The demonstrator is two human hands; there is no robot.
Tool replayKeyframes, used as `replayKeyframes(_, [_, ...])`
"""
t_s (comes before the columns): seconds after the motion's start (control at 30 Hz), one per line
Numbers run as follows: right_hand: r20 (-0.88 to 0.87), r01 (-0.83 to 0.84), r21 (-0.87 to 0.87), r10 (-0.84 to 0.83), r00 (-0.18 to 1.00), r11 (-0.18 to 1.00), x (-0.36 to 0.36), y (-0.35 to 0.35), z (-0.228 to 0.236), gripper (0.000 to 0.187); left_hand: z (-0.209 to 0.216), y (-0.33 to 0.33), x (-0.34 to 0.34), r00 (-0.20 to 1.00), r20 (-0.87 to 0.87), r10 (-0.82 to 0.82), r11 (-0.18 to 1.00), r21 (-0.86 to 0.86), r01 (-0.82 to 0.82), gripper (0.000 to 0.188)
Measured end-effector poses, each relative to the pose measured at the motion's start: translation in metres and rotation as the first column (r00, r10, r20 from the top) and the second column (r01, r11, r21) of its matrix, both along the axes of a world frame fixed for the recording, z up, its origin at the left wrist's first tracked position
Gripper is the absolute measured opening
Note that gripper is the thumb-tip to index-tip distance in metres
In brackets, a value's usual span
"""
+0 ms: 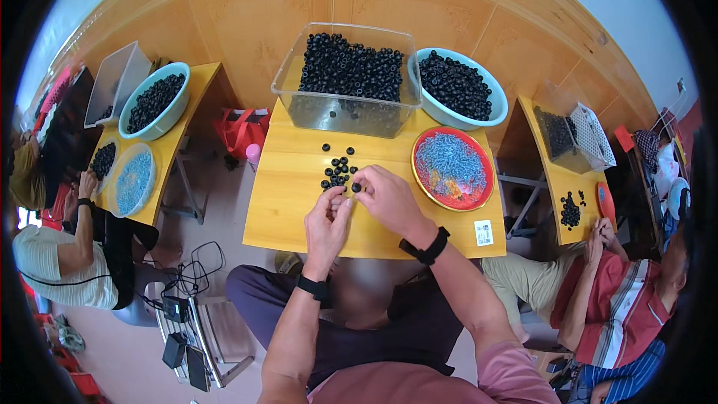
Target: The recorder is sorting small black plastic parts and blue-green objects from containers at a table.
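My right hand (387, 196) pinches a small round black plastic part (357, 188) between thumb and fingertips, above the near half of the yellow table (277, 217). Close beside it, my left hand (327, 224) has its thumb and fingers pressed together; whatever is between them is too small to make out. Just beyond my fingertips lies a loose group of the same black parts (339, 170). To the right sits a red plate (488, 183) with a gold rim, heaped with small blue-grey pieces that look like screws (449, 157).
A clear plastic bin (348, 116) of black parts stands at the table's back, beside a light blue basin (499, 110) holding more. A white label (484, 233) lies near the right edge. People work at side tables (172, 146) left and right. Cables (196, 273) hang over a metal stool.
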State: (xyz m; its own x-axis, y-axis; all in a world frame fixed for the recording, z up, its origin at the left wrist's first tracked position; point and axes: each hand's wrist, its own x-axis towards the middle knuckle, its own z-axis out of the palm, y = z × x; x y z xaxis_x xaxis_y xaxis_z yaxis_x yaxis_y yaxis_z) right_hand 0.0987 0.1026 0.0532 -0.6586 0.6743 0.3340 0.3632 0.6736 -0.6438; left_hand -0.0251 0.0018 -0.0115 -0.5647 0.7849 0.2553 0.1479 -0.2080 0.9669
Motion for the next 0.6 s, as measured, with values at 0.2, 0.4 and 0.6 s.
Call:
replayKeyframes(0.2, [-0.073, -0.006, 0.214, 0.023, 0.997, 0.977, 0.009, -0.021, -0.013, 0.021, -0.002, -0.003, -0.006, 0.981, 0.112, -0.156, 0.983, -0.076, 0.165, 0.019])
replayKeyframes(0.4, [-0.123, -0.027, 0.066, 0.035, 0.992, 0.997, 0.017, -0.024, -0.012, 0.018, -0.003, -0.003, -0.003, 0.985, 0.121, -0.124, 0.989, -0.069, 0.133, 0.017])
replayKeyframes(0.6, [-0.099, 0.032, 0.072, -0.025, 0.995, 0.997, 0.026, -0.02, -0.021, 0.011, -0.001, -0.003, 0.001, 0.988, -0.082, -0.131, 0.985, -0.125, 0.12, 0.019])
